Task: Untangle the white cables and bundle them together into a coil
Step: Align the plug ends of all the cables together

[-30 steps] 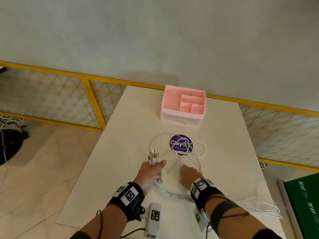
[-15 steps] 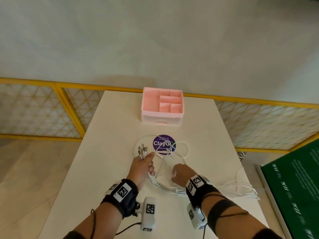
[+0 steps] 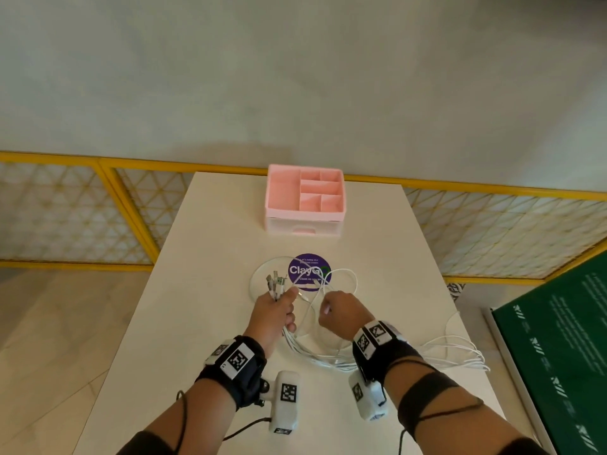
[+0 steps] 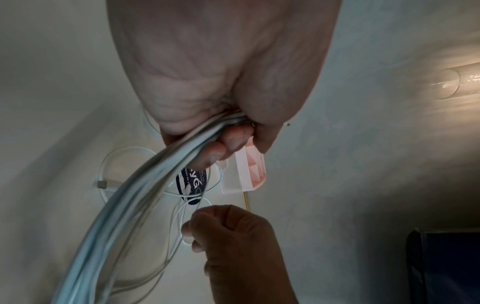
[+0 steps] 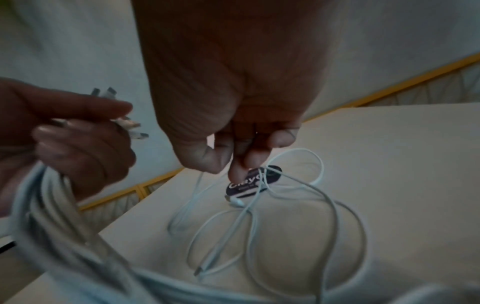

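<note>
My left hand (image 3: pixel 279 307) grips a thick bundle of white cables (image 4: pixel 145 195) above the table, and their metal plug ends (image 3: pixel 274 284) stick out past the thumb. The bundle droops from that hand toward my wrists (image 5: pixel 52 205). My right hand (image 3: pixel 331 310) hovers just to the right, fingers curled. In the right wrist view its thumb and fingertips (image 5: pixel 207 162) pinch a thin white strand. Loose cable loops (image 3: pixel 341 277) lie tangled over a purple round sticker (image 3: pixel 308 272). More white cable (image 3: pixel 460 353) trails off to the right.
A pink compartment organizer (image 3: pixel 305 198) stands at the far end of the cream table (image 3: pixel 213 257). A yellow-framed railing (image 3: pixel 131 208) runs behind the table. A green board (image 3: pixel 558 339) lies close to the table's right edge.
My right hand has lifted off the table and closed its fingers on a thin strand. My left hand keeps its grip on the bundle. The head view has swung.
</note>
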`<move>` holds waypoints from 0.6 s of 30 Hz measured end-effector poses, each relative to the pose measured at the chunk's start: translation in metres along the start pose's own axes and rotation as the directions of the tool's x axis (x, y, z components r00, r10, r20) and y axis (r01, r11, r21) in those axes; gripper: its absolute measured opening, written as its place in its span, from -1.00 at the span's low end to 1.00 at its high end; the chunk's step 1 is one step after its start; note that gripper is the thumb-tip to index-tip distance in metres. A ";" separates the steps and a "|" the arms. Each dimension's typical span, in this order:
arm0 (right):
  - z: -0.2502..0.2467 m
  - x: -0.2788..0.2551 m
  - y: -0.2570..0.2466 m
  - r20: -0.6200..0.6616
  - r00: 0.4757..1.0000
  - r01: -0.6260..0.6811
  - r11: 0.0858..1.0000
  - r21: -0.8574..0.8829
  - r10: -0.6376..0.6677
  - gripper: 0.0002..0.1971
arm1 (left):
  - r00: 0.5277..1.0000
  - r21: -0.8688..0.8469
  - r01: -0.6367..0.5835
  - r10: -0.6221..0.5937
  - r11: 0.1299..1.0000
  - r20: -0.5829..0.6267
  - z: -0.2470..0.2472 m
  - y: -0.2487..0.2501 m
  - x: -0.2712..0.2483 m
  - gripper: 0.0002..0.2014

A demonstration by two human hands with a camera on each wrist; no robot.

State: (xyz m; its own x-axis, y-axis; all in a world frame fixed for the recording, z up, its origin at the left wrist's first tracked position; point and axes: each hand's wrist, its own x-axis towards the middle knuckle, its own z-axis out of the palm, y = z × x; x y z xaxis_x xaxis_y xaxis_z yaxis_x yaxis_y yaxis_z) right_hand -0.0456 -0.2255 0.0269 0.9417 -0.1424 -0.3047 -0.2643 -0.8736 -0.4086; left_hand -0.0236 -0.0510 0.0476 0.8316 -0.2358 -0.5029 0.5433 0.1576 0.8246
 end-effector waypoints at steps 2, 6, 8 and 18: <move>-0.002 0.002 -0.003 -0.010 1.000 0.018 1.000 -0.021 -0.018 -0.91 | 1.000 0.006 0.005 -0.005 1.000 0.007 0.004 0.001 -0.001 -0.76; 0.020 -0.002 0.004 0.100 0.994 -0.036 0.992 -0.120 0.048 -0.82 | 0.998 0.042 0.057 -0.057 0.997 0.017 0.005 0.000 -0.007 -0.76; 0.035 -0.007 0.012 0.166 0.981 -0.067 0.979 -0.192 0.099 -0.68 | 0.995 0.049 0.092 -0.094 0.995 0.024 0.003 -0.002 -0.010 -0.72; 0.017 -0.022 0.001 0.062 0.996 -0.061 0.998 -0.013 0.061 -0.81 | 0.996 0.025 0.088 -0.088 0.996 0.012 0.002 0.000 -0.015 -0.77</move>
State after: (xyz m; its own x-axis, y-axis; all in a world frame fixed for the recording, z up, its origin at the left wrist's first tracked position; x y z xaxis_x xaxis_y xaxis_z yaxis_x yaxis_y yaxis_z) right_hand -0.0699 -0.2154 0.0180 0.9091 -0.1667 -0.3818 -0.3181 -0.8695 -0.3778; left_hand -0.0364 -0.0494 0.0562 0.7788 -0.2606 -0.5706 0.6114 0.1123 0.7833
